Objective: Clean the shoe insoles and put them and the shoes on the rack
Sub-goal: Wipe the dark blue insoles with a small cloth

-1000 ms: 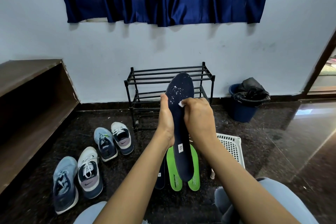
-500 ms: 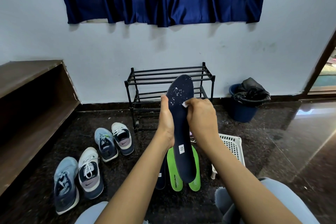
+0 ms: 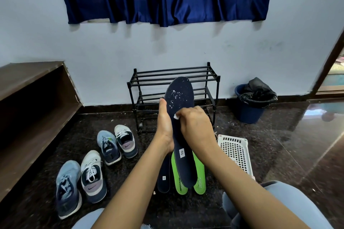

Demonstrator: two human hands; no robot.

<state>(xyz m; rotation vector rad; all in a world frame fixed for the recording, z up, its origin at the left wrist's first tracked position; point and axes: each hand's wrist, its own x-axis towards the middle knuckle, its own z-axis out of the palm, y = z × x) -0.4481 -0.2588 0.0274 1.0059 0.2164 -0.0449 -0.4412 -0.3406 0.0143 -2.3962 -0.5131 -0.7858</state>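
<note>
Left hand (image 3: pixel 164 128) grips the navy insole (image 3: pixel 181 117) upright, exposing its white-flecked face; right hand (image 3: pixel 195 128) pinches a white wipe (image 3: pixel 176 116) against it, evidently to scrub.

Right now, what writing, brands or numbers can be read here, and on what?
Nothing reads as words.
White tag on the held insole: print too small to read.
White tag on the floor navy insole: too small to read.
Black heel lettering on the green insoles: too blurred to read.
Tongues of the white shoes: a swoosh logo, no words.
</note>
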